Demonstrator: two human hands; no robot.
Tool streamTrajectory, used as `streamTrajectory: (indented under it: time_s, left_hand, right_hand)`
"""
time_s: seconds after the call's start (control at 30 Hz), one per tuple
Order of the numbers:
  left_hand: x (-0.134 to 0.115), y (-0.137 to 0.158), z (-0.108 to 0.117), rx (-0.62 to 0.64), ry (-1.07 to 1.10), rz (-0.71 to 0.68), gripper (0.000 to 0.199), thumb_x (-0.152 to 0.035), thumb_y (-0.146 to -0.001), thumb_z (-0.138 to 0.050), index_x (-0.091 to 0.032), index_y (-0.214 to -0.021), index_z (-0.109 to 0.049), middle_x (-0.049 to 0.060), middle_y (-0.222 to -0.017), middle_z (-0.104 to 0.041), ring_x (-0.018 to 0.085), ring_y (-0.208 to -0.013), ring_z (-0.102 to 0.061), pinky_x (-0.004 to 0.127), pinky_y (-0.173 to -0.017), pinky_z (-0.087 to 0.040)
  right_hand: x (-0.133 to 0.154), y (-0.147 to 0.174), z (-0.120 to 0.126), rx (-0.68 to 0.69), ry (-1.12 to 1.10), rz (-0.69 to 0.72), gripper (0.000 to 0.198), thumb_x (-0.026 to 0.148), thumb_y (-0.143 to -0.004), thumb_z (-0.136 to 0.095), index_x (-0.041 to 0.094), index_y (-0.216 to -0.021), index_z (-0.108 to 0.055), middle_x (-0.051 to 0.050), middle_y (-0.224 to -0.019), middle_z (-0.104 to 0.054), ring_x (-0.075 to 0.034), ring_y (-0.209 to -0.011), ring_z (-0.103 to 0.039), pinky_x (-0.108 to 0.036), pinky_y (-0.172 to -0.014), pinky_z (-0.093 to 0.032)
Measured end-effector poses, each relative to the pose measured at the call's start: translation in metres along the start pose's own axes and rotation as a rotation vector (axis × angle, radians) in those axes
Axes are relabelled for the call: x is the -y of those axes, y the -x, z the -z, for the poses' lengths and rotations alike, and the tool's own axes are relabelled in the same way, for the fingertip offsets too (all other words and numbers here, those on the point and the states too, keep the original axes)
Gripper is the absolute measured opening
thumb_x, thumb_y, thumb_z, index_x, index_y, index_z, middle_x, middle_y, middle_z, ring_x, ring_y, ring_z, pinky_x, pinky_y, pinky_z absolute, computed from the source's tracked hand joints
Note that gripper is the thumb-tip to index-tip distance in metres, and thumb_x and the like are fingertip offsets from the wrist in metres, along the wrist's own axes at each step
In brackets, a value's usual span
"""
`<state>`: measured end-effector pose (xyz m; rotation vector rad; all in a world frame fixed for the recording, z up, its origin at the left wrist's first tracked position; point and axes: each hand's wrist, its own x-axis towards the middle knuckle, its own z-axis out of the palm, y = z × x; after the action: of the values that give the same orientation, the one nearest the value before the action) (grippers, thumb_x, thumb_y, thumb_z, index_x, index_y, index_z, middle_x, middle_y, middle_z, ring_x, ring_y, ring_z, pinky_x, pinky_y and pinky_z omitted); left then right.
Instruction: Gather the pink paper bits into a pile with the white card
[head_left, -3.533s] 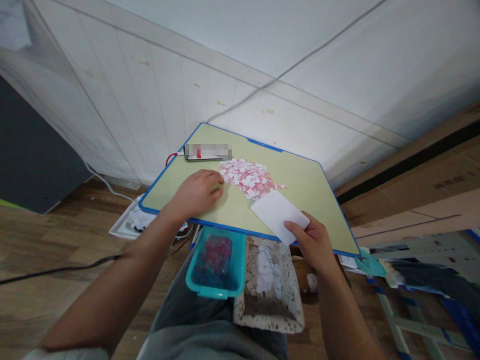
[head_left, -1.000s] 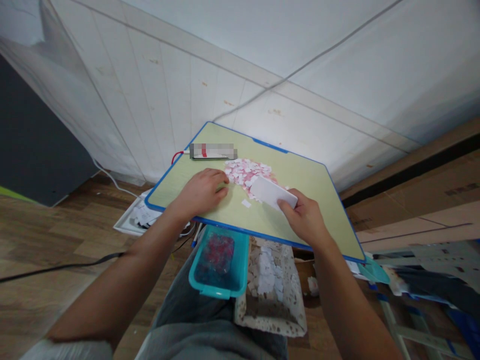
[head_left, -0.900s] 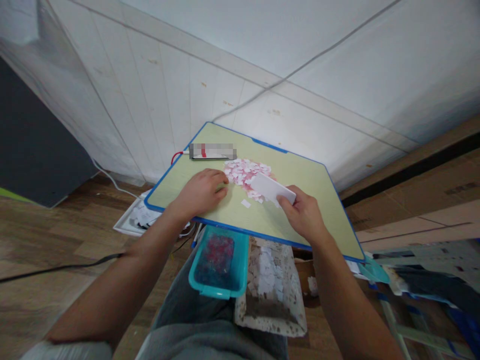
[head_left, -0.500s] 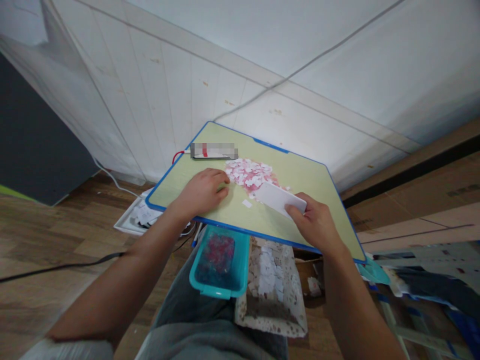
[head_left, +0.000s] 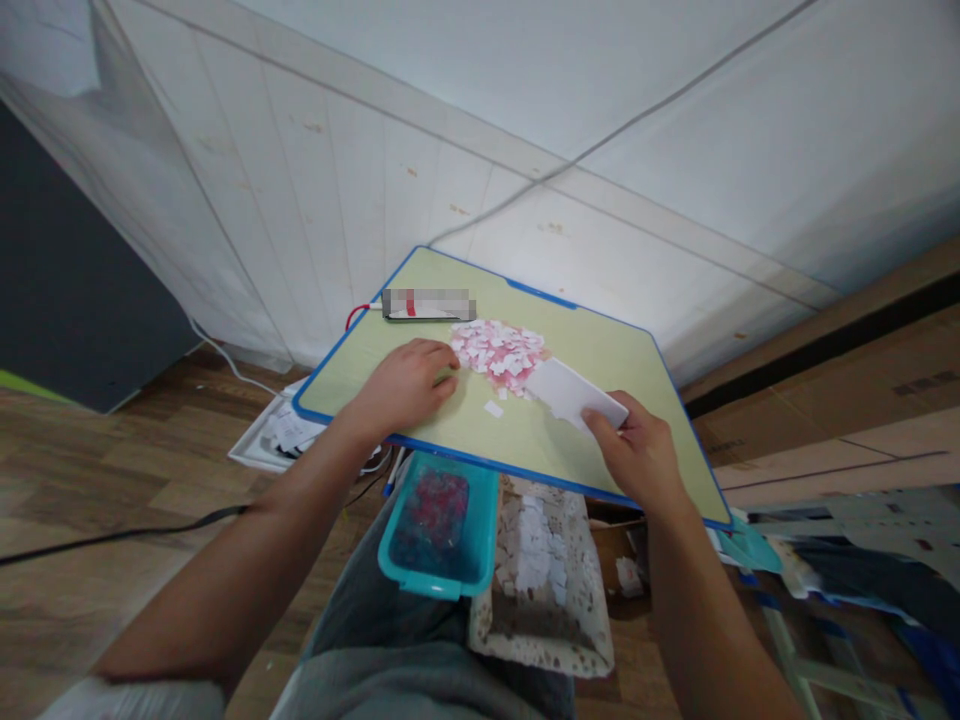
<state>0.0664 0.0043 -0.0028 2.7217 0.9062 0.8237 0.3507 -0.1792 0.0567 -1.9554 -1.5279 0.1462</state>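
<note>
Near blue board edge, right hand gripping card, left hand half open, open room rightward

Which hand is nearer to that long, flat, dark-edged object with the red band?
Left. The left hand is just this side of that dark-edged object; the right hand is farther away, off to the right, holding a flat white rectangular piece.
</note>
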Motion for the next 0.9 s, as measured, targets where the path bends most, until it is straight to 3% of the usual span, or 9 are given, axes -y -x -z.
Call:
streamTrajectory:
  time_s: [0.3,0.67,0.77,0.9]
  left_hand:
    - [0.0,0.0,0.001,-0.003,0.011,0.0,0.028,-0.027,-0.093,-0.053,-0.019,-0.114,-0.071,0.012,-0.122,-0.072,0.028,-0.12,-0.063,0.046,-0.11,-0.048]
    - [-0.001,0.0,0.001,0.005,0.014,0.011,0.029,-0.027,-0.093,-0.052,-0.019,-0.114,-0.072,0.011,-0.122,-0.072,0.028,-0.121,-0.062,0.045,-0.111,-0.047]
    - [-0.001,0.0,0.001,-0.002,0.026,0.018,0.029,-0.027,-0.093,-0.052,-0.02,-0.114,-0.072,0.011,-0.123,-0.072,0.028,-0.121,-0.062,0.046,-0.112,-0.047]
    - [-0.001,0.0,0.0,-0.01,0.028,0.026,0.03,-0.027,-0.093,-0.053,-0.02,-0.114,-0.072,0.011,-0.122,-0.072,0.028,-0.121,-0.063,0.046,-0.112,-0.047]
  right_hand:
    - [0.011,0.001,-0.008,0.109,-0.014,0.049,0.02,0.039,-0.093,-0.06,0.021,-0.089,-0.068,0.001,-0.073,-0.062,-0.017,-0.068,-0.056,-0.028,-0.064,-0.039]
    - [0.021,0.001,0.046,0.31,0.076,0.063,0.023,0.032,-0.091,-0.06,0.022,-0.071,-0.054,0.005,-0.061,-0.046,-0.014,-0.058,-0.045,-0.028,-0.055,-0.029]
    - [0.02,-0.001,0.04,0.256,0.01,0.044,0.021,0.034,-0.091,-0.061,0.022,-0.074,-0.057,0.004,-0.063,-0.048,-0.015,-0.059,-0.046,-0.028,-0.055,-0.031]
    - [0.026,-0.007,0.014,0.193,-0.052,0.079,0.017,0.035,-0.091,-0.061,0.021,-0.082,-0.062,0.003,-0.069,-0.054,-0.016,-0.065,-0.05,-0.027,-0.059,-0.035]
